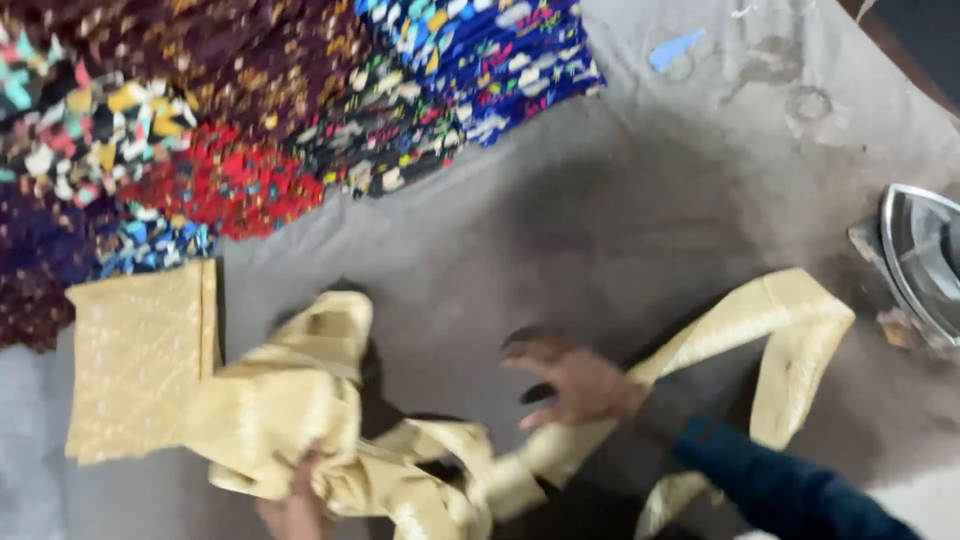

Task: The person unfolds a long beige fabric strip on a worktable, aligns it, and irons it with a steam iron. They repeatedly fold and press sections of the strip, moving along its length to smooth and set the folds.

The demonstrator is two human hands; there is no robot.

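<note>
toward seven o'clock on the grey worktop (600,200), the left hand (295,500) has its fingers clamped on a bunched gold cloth (300,400), whose long band loops out to four o'clock. at centre the right hand (575,385) lies on the band with fingers spread apart. patterned fabrics (250,100) pile at eleven o'clock, a metal iron (920,260) at three.
</note>
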